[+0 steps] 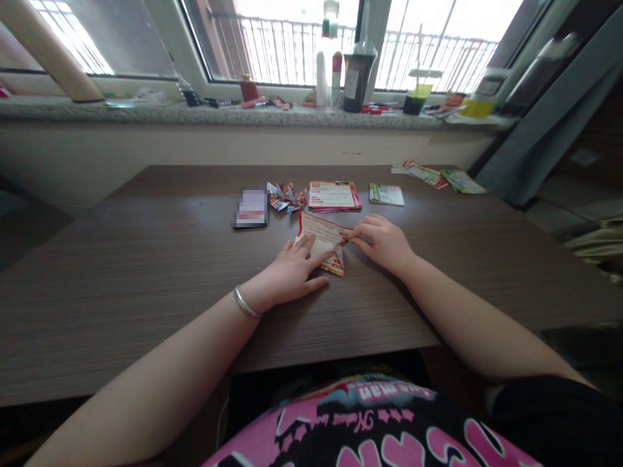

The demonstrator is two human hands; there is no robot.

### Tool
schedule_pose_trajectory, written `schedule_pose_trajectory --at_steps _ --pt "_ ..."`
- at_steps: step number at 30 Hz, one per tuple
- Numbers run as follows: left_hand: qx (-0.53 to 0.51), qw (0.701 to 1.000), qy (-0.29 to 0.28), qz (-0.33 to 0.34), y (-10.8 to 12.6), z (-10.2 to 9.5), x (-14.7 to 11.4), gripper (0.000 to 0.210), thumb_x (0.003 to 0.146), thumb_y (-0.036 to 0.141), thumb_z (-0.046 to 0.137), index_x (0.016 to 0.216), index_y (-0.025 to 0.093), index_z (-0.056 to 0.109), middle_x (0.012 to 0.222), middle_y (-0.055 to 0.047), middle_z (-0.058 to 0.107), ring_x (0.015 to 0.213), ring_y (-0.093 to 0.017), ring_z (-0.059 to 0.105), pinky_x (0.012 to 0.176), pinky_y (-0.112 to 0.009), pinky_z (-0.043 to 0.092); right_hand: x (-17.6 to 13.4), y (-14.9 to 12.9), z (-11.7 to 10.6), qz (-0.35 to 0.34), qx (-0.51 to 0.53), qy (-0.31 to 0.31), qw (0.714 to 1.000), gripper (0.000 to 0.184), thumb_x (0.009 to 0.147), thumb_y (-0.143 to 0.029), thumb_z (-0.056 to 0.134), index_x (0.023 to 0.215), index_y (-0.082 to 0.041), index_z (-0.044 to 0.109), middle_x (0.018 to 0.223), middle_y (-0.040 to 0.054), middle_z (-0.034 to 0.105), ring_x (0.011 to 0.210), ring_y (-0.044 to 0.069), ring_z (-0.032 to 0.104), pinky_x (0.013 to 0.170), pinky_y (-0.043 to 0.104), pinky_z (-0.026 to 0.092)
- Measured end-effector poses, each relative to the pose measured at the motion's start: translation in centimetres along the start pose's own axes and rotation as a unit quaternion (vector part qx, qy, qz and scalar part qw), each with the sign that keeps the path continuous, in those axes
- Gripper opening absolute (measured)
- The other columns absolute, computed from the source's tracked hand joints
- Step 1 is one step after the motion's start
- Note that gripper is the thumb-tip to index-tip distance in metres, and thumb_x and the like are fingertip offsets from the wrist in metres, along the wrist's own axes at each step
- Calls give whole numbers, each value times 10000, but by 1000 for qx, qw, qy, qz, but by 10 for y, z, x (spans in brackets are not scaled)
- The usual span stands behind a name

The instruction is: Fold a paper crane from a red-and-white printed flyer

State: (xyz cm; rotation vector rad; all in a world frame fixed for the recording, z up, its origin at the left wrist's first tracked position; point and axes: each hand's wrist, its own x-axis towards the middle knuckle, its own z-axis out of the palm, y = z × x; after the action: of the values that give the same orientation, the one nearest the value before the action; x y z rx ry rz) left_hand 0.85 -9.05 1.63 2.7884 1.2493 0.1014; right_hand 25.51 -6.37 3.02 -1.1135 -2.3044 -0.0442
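Note:
A sheet of printed paper with a red edge lies partly folded on the brown table, one printed corner showing lower down. Across its left part rests my left hand, fingers spread and flat, a silver bangle on the wrist. At the paper's right end, my right hand pinches the edge between thumb and fingers. Just behind the paper sit a pile of folded paper pieces and a stack of red-edged printed sheets. The fingers hide part of the paper.
A phone-like flat object, blurred out, lies to the left. Small green-edged cards and loose leaflets lie at the back right. Cups, including a dark one, and bottles line the granite windowsill.

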Motion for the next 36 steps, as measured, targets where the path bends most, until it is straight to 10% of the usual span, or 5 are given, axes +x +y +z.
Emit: schedule_pose_trajectory --at_steps 24,36 --pt "15 998 -34 -50 1 5 -1 841 898 601 401 1491 32 221 1561 -253 175 1468 -357 111 1167 -525 162 0 -16 16 101 219 41 969 209 777 -197 626 963 -227 536 806 -5 651 709 145 634 718 324 560" --pt "-87 983 161 -31 -10 22 0 1188 731 665 640 1526 149 -77 1592 -231 -8 1469 -393 41 1162 -551 214 2 -11 29 197 312 59 927 190 774 -317 668 887 -219 551 753 -19 612 601 112 581 593 275 483"
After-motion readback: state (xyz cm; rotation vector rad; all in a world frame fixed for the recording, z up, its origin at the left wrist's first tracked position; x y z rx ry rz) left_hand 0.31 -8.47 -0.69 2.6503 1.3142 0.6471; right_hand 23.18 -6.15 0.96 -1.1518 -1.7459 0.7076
